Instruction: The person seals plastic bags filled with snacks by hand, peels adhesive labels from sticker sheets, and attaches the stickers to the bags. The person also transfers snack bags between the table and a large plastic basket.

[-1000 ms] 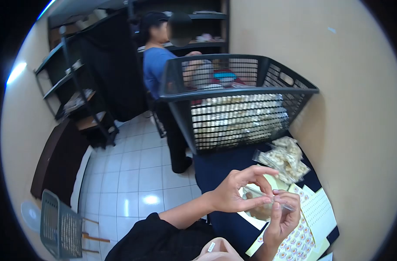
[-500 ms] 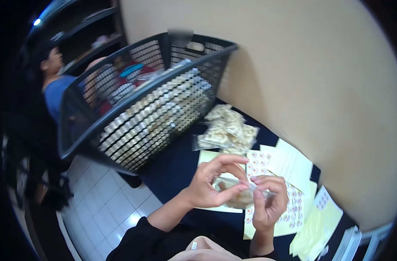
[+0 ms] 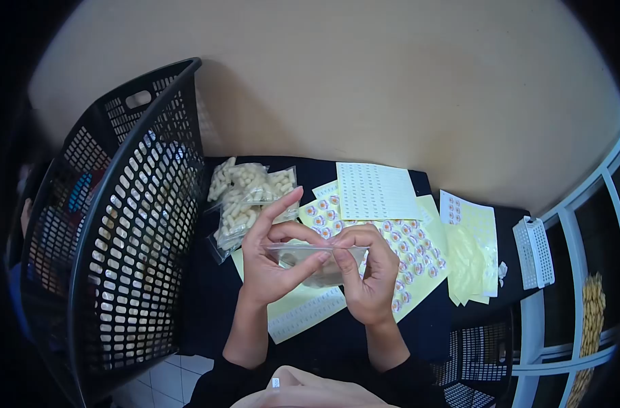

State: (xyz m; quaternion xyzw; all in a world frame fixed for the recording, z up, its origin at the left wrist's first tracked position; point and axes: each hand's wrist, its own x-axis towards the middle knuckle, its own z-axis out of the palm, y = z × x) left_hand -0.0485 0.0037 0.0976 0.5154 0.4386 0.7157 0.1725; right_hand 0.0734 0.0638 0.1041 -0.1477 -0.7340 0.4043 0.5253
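Both hands hold a clear plastic bag (image 3: 316,272) by its top edge, low over the dark table. My left hand (image 3: 272,262) pinches the edge between thumb and a finger, its index finger raised. Close beside it, my right hand (image 3: 367,272) pinches the same edge with thumb and fingers. What the bag holds is hard to make out. Under and behind the hands lie sheets of round stickers (image 3: 408,251) and a white sheet with small print (image 3: 374,192). Filled bags of pale pieces (image 3: 245,197) are piled behind my left hand.
A large dark basket (image 3: 136,183) with filled bags stands at the left. Yellow backing sheets (image 3: 466,258) and a small white basket (image 3: 535,251) lie at the right. Below them is another dark basket (image 3: 476,353). A beige wall (image 3: 391,81) rises behind the table.
The view has turned to the right, bringing the white basket fully into sight. The bag's top edge is now stretched level between both hands. The person at the left is mostly hidden now.
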